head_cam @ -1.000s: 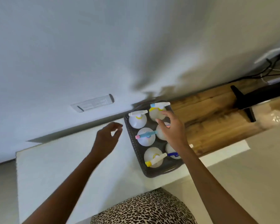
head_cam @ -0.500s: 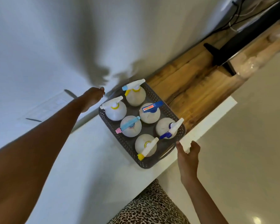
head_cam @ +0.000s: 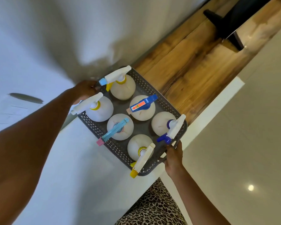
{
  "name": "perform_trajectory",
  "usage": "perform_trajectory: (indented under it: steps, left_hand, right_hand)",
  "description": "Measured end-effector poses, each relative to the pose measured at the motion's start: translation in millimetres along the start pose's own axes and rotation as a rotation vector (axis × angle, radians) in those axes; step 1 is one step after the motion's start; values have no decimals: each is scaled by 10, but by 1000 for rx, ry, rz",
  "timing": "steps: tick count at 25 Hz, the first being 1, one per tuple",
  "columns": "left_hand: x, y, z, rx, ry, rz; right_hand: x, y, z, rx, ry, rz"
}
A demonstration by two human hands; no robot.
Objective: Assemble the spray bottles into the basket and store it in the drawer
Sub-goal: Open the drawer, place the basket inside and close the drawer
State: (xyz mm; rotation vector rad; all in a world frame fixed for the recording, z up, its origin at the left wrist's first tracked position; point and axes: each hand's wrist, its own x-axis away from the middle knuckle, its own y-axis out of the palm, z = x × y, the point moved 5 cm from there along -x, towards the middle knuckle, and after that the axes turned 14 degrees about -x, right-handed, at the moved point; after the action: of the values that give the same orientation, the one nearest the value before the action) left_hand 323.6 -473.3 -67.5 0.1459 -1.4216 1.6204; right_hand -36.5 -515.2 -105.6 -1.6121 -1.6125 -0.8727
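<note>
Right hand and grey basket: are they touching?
Touching. The head view shows the right hand with its fingers curled over the grey basket at the near rim.

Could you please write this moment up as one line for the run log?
stage: basket loaded | basket: six spray bottles inside, on white counter | left hand: gripping far end | right hand: gripping near end

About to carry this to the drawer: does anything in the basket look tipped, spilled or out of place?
Nothing stands out. All six spray bottles stand upright in the basket, no spill shows, and the left hand and right hand hold opposite ends.
</note>
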Motion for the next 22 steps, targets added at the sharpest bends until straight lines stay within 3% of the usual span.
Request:
perform_trajectory:
  steps: [8,16,22]
  left_hand:
    - [224,5,-129,-68,-63,137]
    - [1214,16,-697,191,-262,222]
    - [2562,353,-1328,480,-355,372]
  right_hand:
    - [29,-3,-171,41,-62,-80]
    - [375,122,-527,232,-174,-209]
    - [884,337,-370,426,-230,-395]
